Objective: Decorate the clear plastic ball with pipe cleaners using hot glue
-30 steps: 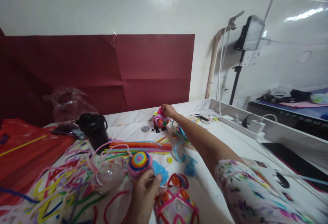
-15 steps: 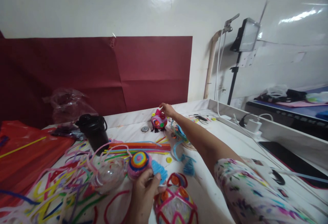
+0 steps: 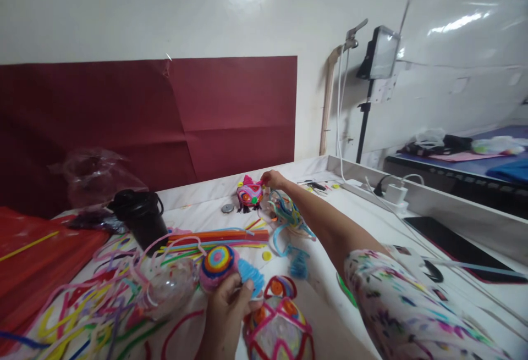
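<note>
My left hand (image 3: 229,308) is closed on a pink ball craft (image 3: 218,266) with coloured rings and a light-blue fuzzy fin (image 3: 249,278); thumb and fingers pinch near the fin. At the back of the table, my right hand (image 3: 273,179) has its fingers closed at the right side of a pink fish-like figure (image 3: 249,193), which has orange eyes and dark tassels and rests on the surface. A clear ball wrapped in pink and red pipe cleaners (image 3: 279,327) lies right of my left hand. Beneath my right forearm is a blue-and-yellow pipe-cleaner piece (image 3: 286,211).
Loose pipe cleaners (image 3: 103,305) tangle at the left, around a clear plastic ball (image 3: 169,288). A black lidded cup (image 3: 138,220) stands behind them, beside orange pipe cleaners (image 3: 223,235). A round metal disc (image 3: 227,208) lies near the figure. At right are a power strip (image 3: 383,198) and black tablet-like slab (image 3: 457,247).
The view has turned slightly right. My right hand has shifted from above the pink fish-like figure to its right side. My left hand keeps its hold on the ball craft.
</note>
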Demonstrator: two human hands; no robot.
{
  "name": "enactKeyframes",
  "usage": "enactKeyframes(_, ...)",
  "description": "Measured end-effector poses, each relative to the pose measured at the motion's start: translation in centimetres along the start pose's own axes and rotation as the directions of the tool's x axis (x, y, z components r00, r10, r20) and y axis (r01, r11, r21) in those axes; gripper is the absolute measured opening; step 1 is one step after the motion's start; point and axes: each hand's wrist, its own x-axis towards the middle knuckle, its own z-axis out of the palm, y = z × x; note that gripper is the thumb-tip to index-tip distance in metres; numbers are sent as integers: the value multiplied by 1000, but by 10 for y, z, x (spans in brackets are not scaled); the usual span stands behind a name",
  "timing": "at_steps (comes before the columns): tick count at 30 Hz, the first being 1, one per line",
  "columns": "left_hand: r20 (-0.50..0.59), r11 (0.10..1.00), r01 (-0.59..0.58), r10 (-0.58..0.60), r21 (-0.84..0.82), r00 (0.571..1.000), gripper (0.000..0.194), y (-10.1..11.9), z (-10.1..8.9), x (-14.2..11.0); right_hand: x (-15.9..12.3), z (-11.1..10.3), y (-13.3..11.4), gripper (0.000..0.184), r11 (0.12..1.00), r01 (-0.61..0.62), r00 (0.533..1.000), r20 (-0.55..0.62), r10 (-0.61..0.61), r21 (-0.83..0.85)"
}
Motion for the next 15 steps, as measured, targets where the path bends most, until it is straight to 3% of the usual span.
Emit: enactKeyframes(15, -26, 1000, -1, 1, 9, 1000, 43, 2, 1, -1, 4, 17, -10, 33, 997, 67, 995, -72, -64, 37)
